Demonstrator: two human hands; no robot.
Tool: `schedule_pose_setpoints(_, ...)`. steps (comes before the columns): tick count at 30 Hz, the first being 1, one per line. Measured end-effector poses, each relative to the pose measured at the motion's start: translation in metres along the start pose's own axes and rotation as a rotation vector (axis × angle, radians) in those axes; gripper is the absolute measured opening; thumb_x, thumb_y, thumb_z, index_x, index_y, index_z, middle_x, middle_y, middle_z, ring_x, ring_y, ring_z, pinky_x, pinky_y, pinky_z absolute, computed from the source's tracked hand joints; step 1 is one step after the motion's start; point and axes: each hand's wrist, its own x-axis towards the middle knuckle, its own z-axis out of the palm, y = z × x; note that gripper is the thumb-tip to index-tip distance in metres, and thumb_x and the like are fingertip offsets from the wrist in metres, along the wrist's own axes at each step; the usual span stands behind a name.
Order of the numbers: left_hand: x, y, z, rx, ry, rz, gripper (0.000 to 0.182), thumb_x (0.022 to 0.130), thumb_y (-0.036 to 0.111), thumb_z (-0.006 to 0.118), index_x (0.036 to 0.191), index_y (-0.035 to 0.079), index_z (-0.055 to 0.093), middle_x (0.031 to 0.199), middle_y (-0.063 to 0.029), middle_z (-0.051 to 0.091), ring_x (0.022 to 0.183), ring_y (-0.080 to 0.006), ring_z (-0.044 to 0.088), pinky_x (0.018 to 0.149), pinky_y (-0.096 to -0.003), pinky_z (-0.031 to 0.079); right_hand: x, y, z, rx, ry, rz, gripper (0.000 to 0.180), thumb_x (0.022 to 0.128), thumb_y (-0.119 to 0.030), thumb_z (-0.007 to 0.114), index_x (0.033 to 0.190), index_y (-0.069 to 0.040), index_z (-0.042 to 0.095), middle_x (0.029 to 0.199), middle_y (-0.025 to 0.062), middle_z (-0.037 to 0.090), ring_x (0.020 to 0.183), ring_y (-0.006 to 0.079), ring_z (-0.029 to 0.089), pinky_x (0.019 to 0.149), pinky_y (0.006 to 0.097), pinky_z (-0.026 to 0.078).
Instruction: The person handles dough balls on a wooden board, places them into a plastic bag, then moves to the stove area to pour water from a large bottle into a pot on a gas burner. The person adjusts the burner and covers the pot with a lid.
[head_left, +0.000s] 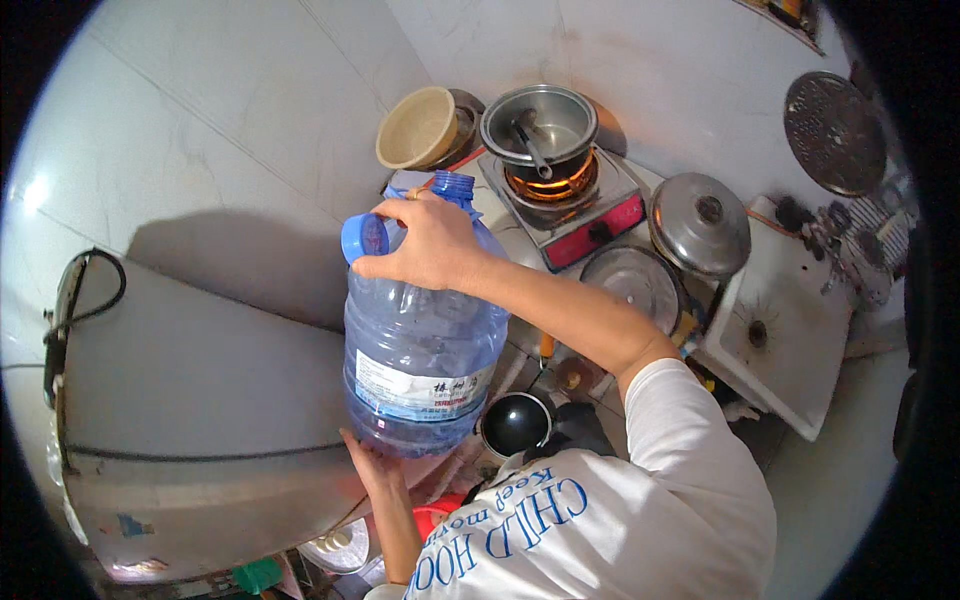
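A large translucent blue water bottle (420, 322) is held up before me, its labelled side towards me. My right hand (427, 244) is at the bottle's top, by the neck, and pinches a blue screw cap (365, 238) between thumb and fingers. Beyond the hand, the threaded bottle mouth (454, 184) is uncovered. Whether the fingers also hold the handle is hard to see. Under the bottle's base, my left hand (375, 461) supports it from below, fingers partly hidden. How much water is inside I cannot tell.
A metal pot (540, 124) with a ladle (532, 146) sits on a lit gas stove (577, 225). Near it are a beige basin (416, 129), a lidded pot (701, 225) and a white sink (787, 322). A large grey appliance (202, 375) stands left; a black pan (516, 424) is low down.
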Motion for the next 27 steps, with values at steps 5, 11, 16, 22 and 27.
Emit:
schedule_pose_setpoints(5, -0.033, 0.006, 0.061, 0.074, 0.167, 0.093, 0.087, 0.088, 0.066, 0.047, 0.140, -0.002, 0.037, 0.142, -0.0164, 0.041, 0.129, -0.0318, 0.041, 0.107, -0.0477, 0.034, 0.017, 0.036, -0.023, 0.075, -0.001, 0.031, 0.064, 0.057, -0.052, 0.079, 0.104, -0.009, 0.069, 0.089, 0.0105, 0.061, 0.087, 0.0250, 0.061, 0.076, 0.0354, 0.050)
schedule_pose_setpoints(11, -0.062, 0.019, 0.096, 0.182, 0.426, 0.086, 0.088, 0.086, 0.068, 0.049, 0.128, -0.009, 0.044, 0.127, -0.0178, 0.051, 0.116, -0.0305, 0.049, 0.100, -0.0473, 0.040, 0.030, 0.057, -0.048, 0.125, 0.018, 0.061, 0.064, 0.056, -0.054, 0.079, 0.100, -0.008, 0.069, 0.086, 0.0099, 0.061, 0.081, 0.0237, 0.061, 0.071, 0.0344, 0.049)
schedule_pose_setpoints(16, -0.081, 0.026, 0.128, 0.183, 0.491, 0.141, 0.083, 0.084, 0.070, 0.051, 0.113, -0.009, 0.053, 0.112, -0.0179, 0.057, 0.105, -0.0295, 0.054, 0.092, -0.0490, 0.043, 0.041, 0.072, -0.065, 0.222, -0.027, 0.140, 0.063, 0.058, -0.055, 0.078, 0.093, -0.004, 0.069, 0.083, 0.0087, 0.062, 0.078, 0.0227, 0.061, 0.070, 0.0336, 0.048)
schedule_pose_setpoints(22, -0.100, 0.046, 0.131, 0.249, 0.453, 0.192, 0.070, 0.086, 0.067, 0.052, 0.098, -0.002, 0.057, 0.094, -0.0106, 0.059, 0.093, -0.0242, 0.056, 0.084, -0.0457, 0.048, 0.043, 0.086, -0.071, 0.383, -0.011, 0.202, 0.062, 0.060, -0.055, 0.077, 0.093, -0.002, 0.069, 0.086, 0.0091, 0.064, 0.079, 0.0202, 0.060, 0.072, 0.0309, 0.047)
schedule_pose_setpoints(27, -0.109, 0.057, 0.138, 0.360, 0.427, 0.219, 0.068, 0.086, 0.067, 0.051, 0.093, 0.000, 0.058, 0.089, -0.0098, 0.059, 0.087, -0.0229, 0.057, 0.076, -0.0401, 0.050, 0.042, 0.092, -0.073, 0.460, 0.078, 0.208, 0.058, 0.059, -0.057, 0.075, 0.086, -0.005, 0.069, 0.076, 0.0108, 0.065, 0.073, 0.0240, 0.063, 0.066, 0.0349, 0.047)
